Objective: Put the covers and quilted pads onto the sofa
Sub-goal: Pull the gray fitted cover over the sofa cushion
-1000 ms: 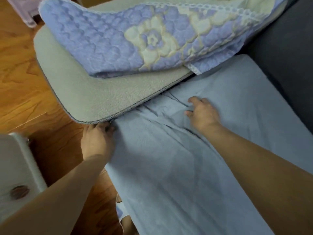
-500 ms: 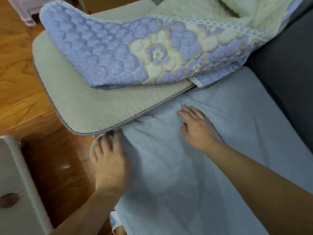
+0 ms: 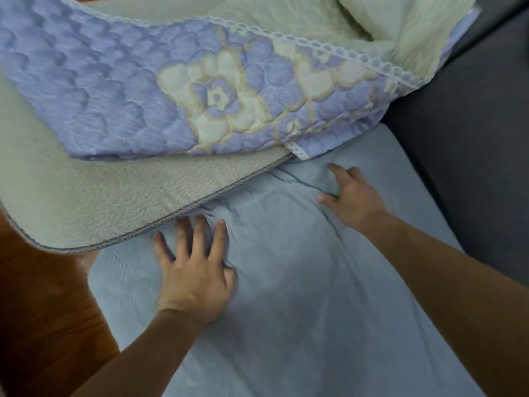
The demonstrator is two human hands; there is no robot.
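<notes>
A pale blue cover (image 3: 300,310) lies spread over the sofa seat, creased where it runs under the stacked pads. My left hand (image 3: 197,270) presses flat on it with fingers spread, just below the edge of a cream pad (image 3: 94,196). My right hand (image 3: 352,196) rests on the cover further right, fingers straight, touching the folds. A purple quilted pad with a cream flower (image 3: 171,96) lies folded on top of the cream pad. The far end of the blue cover is hidden beneath both pads.
The dark grey sofa back (image 3: 472,138) rises on the right. Brown wooden floor (image 3: 43,310) shows on the left, below the overhanging cream pad. More cream padding (image 3: 386,21) is bunched at the top right.
My left hand has come up from the cover's edge at the seat front and now lies flat on top. My right hand slid right along the folds. The view moved closer.
</notes>
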